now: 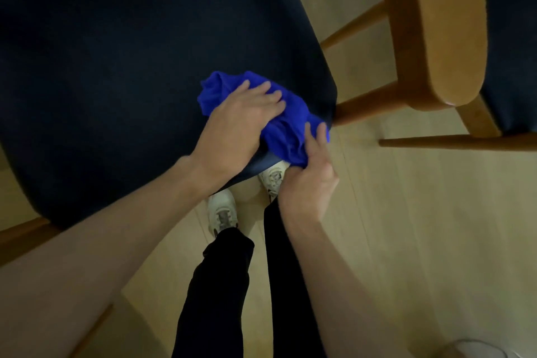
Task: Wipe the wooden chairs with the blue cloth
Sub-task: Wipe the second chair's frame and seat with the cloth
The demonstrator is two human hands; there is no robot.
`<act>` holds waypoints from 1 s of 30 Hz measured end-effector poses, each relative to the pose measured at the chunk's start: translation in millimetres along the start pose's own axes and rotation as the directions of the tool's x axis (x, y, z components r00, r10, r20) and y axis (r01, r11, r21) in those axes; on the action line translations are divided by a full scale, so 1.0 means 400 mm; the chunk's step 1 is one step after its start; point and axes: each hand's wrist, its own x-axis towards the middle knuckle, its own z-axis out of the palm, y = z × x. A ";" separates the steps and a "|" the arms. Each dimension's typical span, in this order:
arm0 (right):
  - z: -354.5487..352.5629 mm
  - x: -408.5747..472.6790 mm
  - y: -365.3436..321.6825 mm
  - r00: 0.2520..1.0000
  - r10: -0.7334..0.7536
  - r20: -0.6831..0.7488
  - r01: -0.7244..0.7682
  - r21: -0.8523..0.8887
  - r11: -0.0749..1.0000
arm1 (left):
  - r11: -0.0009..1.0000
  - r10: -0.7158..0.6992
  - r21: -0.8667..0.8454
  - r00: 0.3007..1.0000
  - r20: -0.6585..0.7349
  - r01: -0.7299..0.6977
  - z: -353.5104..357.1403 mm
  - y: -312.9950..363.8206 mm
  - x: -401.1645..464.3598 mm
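A bunched blue cloth [286,128] lies on the near right corner of a chair's dark navy seat cushion [130,67]. My left hand [241,122] presses flat on top of the cloth, fingers spread toward the right. My right hand [311,177] grips the cloth's lower edge where it hangs over the seat corner. A wooden rail [17,237] of this chair shows at the lower left. A second wooden chair [436,38] with a curved backrest and dark seat stands to the right.
Light wood-look floor [406,227] stretches between and below the chairs. My legs in black trousers and white shoes [222,212] stand just in front of the seat. The second chair's wooden leg rails [456,144] reach out at right. A pale round object [479,350] sits bottom right.
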 end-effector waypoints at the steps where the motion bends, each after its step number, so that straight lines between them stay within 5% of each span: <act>1: 0.016 -0.045 -0.001 0.999 -0.001 0.041 0.001 0.007 1.000 | 0.999 0.022 0.024 1.000 -0.004 -0.022 -0.004 -0.018 -0.038; 8: -0.011 -0.151 -0.001 0.948 -0.088 0.307 0.075 0.056 0.996 | 0.989 0.079 0.118 0.996 0.052 -0.084 -0.053 -0.091 -0.242; 14: -0.112 0.063 0.017 0.999 0.012 -0.036 -0.009 0.088 0.996 | 0.993 0.055 -0.101 0.994 -0.091 -0.064 -0.017 0.055 0.036; 17: -0.056 0.074 0.031 0.995 0.058 -0.076 -0.054 0.058 0.997 | 0.987 0.132 -0.097 0.991 0.036 -0.128 0.007 0.043 0.109; 20: 0.018 -0.010 0.016 0.995 0.081 -0.064 -0.073 0.118 0.990 | 0.984 0.181 -0.001 0.984 -0.006 -0.181 0.009 -0.020 0.012; 26: 0.045 -0.209 -0.019 0.982 0.052 0.184 -0.084 0.166 0.983 | 0.998 0.033 0.056 0.999 -0.020 -0.032 -0.031 -0.089 -0.250; 30: -0.039 -0.139 -0.013 0.958 -0.008 0.287 -0.051 0.198 0.979 | 0.996 0.009 0.083 0.999 0.030 -0.012 -0.060 -0.065 -0.251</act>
